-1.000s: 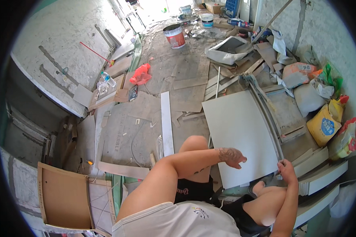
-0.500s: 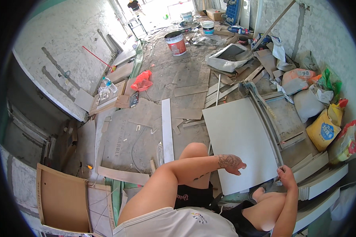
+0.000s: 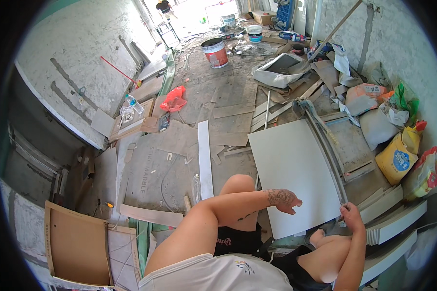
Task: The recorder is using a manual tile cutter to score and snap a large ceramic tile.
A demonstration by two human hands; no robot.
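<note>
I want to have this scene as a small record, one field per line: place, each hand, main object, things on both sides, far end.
Place: room with rough walls
Left hand: over the pale board, fingers loosely bent; contact unclear
Right hand: at the board's near right corner, fingers curled; exact grip unclear
Main object: pale board, grey bar along its right edge
Left side: white strip, red plastic bag
Right side: yellow bag
Far end: another person

The view has tilted up, revealing more of a distant person (image 3: pixel 164 7).
</note>
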